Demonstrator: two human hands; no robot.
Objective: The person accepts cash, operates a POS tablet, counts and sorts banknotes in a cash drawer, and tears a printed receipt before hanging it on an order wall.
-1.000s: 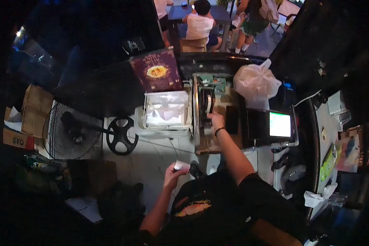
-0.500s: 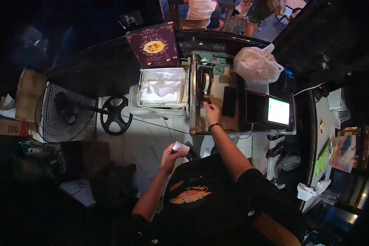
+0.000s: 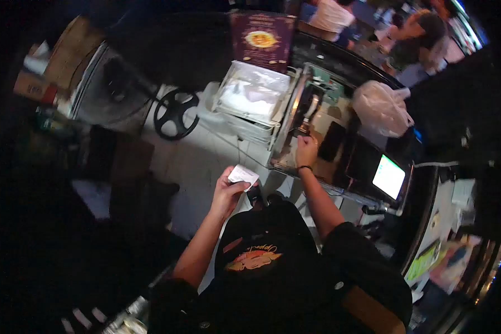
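In my left hand (image 3: 224,196) is a small white paper slip with faint print, like a receipt (image 3: 242,177), pinched between thumb and fingers above the floor. My right hand (image 3: 307,151), a dark band at its wrist, reaches over the counter to the near end of a dark tape dispenser (image 3: 305,119) that carries a pale roll. Its fingers are drawn together there; what lies between them is too small and blurred to make out. Right of that hand lies a black phone (image 3: 333,140) on the counter.
A tied white plastic bag (image 3: 379,107) and a lit screen (image 3: 388,177) are at the counter's right. Left of the counter stand a rack of white paper (image 3: 256,92) and a purple menu board (image 3: 261,42). A fan (image 3: 114,92) with a round base (image 3: 175,114) occupies the left.
The view has turned and tilted, so the counter slants now. My left hand with the receipt shows more of the slip's face. My right hand stays by the dispenser's near end.
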